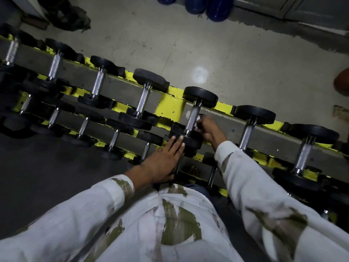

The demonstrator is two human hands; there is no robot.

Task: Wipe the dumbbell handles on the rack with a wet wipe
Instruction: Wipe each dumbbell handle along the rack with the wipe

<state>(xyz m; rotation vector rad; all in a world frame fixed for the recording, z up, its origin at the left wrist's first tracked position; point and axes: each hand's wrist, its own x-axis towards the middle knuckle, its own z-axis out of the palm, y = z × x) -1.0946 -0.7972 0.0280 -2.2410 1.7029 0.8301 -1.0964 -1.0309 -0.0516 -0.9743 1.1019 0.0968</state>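
Head view, right hand [206, 127] gripping white wet wipe [198, 118] against silver dumbbell handle [193, 118] on yellow metal rack [168, 104], left hand [160, 163] open flat on black weight [190, 141], seven dumbbells [143, 99] top row, three blue round things [217, 10] behind.

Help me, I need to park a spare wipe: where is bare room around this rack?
Widest: the concrete floor beyond the yellow rail, up to the blue objects. Narrower: the grey gap between the dumbbell being wiped and the next dumbbell to its right. Crowded: the lower tiers at left, and around the left hand and right hand.
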